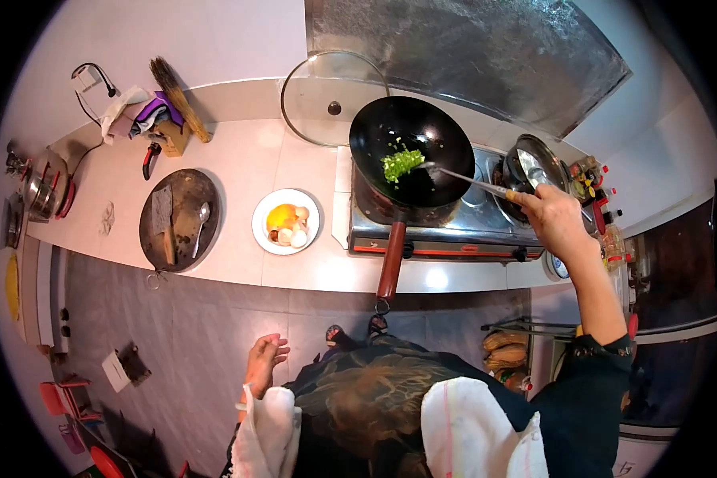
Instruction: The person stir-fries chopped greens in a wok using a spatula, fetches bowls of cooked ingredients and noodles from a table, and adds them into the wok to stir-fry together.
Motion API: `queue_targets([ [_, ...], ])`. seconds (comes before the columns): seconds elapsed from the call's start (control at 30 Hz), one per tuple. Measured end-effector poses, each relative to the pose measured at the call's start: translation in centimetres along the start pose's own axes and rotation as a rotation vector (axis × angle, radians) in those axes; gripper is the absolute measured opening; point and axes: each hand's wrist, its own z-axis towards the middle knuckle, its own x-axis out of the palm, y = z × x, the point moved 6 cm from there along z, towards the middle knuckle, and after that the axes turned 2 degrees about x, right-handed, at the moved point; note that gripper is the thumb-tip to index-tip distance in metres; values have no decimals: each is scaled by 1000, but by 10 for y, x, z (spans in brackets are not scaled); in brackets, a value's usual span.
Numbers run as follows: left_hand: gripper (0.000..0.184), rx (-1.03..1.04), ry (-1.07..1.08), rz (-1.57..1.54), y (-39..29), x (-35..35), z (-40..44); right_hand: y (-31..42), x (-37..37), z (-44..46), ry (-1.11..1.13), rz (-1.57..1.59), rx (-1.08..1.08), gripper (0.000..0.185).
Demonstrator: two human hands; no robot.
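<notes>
My right hand (556, 219) is closed round the handle of a long metal spatula (474, 181), whose tip touches chopped greens (402, 163) in a black wok (446, 142). The wok rests on the left burner of a steel gas stove (478, 227), its brown handle (392, 259) pointing toward me. My left hand (267, 357) hangs in front of the counter, empty, with its fingers loosely curled and apart. Left of the stove, a white plate (260, 239) bears an orange-yellow yolk (281, 217) and eggshells (298, 237).
A cleaver (162, 215) and a spoon (200, 227) lie on a round dark board (187, 187). Behind the plate, a glass lid (311, 99) leans on the wall. A second pan (538, 147) and bottles (613, 239) stand at the right.
</notes>
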Motion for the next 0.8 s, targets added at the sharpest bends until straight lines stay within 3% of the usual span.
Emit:
queue_targets([
  [0.17,34,-18,-74,-24,21,-33,-8,5,19,5,-102,36,132,26],
  [0.3,34,-44,-112,-33,39,-54,-12,18,55,11,-184,-2,93,29],
  [0.53,27,-124,-223,-49,87,-83,-18,21,110,-30,-112,107,214,34],
  [0.67,23,-152,-275,-121,129,-87,-20,24,118,-49,95,325,349,35],
  [0.8,17,-147,-319,-185,169,-82,-25,10,120,-58,16,422,277,37],
])
